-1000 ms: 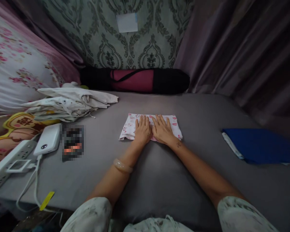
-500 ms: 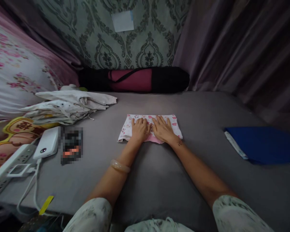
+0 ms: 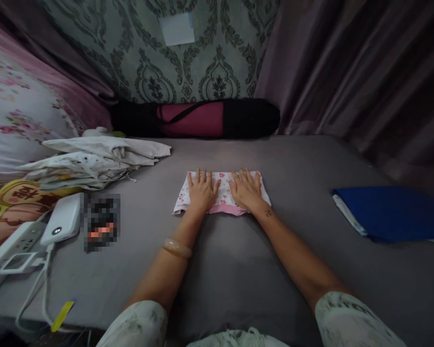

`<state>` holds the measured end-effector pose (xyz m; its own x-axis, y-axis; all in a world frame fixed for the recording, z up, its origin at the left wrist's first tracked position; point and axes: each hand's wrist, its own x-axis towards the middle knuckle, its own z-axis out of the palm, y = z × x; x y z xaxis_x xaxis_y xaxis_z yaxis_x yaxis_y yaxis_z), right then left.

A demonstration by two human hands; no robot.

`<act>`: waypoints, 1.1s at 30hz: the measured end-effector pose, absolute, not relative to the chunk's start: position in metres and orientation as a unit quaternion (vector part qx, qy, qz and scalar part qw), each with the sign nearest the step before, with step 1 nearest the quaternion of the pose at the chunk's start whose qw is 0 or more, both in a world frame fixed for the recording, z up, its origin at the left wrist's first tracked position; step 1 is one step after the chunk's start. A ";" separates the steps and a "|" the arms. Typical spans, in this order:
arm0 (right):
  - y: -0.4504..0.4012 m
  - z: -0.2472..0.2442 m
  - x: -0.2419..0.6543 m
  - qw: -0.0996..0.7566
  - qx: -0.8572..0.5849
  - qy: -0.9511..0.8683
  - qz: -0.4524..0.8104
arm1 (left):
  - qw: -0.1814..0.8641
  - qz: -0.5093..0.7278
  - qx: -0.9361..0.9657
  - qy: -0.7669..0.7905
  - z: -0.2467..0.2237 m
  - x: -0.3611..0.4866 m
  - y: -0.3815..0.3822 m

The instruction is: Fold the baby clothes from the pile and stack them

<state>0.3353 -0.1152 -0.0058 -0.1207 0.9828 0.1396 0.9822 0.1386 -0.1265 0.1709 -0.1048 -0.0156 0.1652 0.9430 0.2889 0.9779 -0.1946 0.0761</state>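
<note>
both hands, left (image 3: 202, 192) and right (image 3: 246, 192), lie spread on the white-and-pink patterned folded cloth (image 3: 224, 193), atop a smooth grey sheet (image 3: 231, 265) before green damask wallpaper (image 3: 188, 67).

Counting out from one printed cloth (image 3: 224, 193), we are finding two hands on it: one left hand (image 3: 203, 193) and one right hand (image 3: 246, 193). We are wearing one bracelet (image 3: 177, 248), between seven and eight o'clock. At twelve we are seeing one long bag (image 3: 191, 119); at eleven, one paper sheet (image 3: 177, 29); at three, one blue flat item (image 3: 390, 212). Between nine and ten we are spotting one clothes pile (image 3: 94, 159). At nine we are tallying one white power bank (image 3: 63, 219) and one pixelated item (image 3: 101, 222); at eight, one yellow tag (image 3: 62, 315).
</note>
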 end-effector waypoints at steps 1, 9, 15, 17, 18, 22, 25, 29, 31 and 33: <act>-0.115 -0.006 0.337 0.098 -0.670 -0.736 -0.007 | 0.068 -0.141 -0.749 -0.644 -0.016 0.169 -0.104; -0.115 -0.010 0.342 0.063 -0.689 -0.720 0.046 | 0.003 -0.088 -0.741 -0.666 -0.021 0.163 -0.100; -0.118 -0.004 0.351 0.102 -0.714 -0.692 -0.003 | 0.065 -0.147 -0.700 -0.695 -0.013 0.154 -0.108; -0.117 -0.006 0.355 0.092 -0.727 -0.681 0.000 | 0.043 -0.134 -0.689 -0.711 -0.013 0.150 -0.108; -0.116 -0.008 0.357 0.083 -0.730 -0.679 0.010 | 0.023 -0.121 -0.686 -0.717 -0.014 0.148 -0.108; -0.116 -0.012 0.359 0.066 -0.728 -0.681 0.040 | -0.027 -0.096 -0.680 -0.726 -0.017 0.145 -0.106; -0.117 -0.014 0.357 0.081 -0.725 -0.683 0.037 | -0.025 -0.102 -0.682 -0.724 -0.018 0.146 -0.106; -0.116 -0.013 0.361 0.145 -0.723 -0.674 0.041 | -0.043 -0.110 -0.673 -0.730 -0.015 0.145 -0.103; -0.113 -0.010 0.369 0.202 -0.734 -0.645 0.069 | -0.051 -0.127 -0.653 -0.745 -0.011 0.139 -0.100; -0.111 -0.006 0.382 0.243 -0.754 -0.598 0.122 | -0.046 -0.139 -0.630 -0.763 -0.006 0.129 -0.097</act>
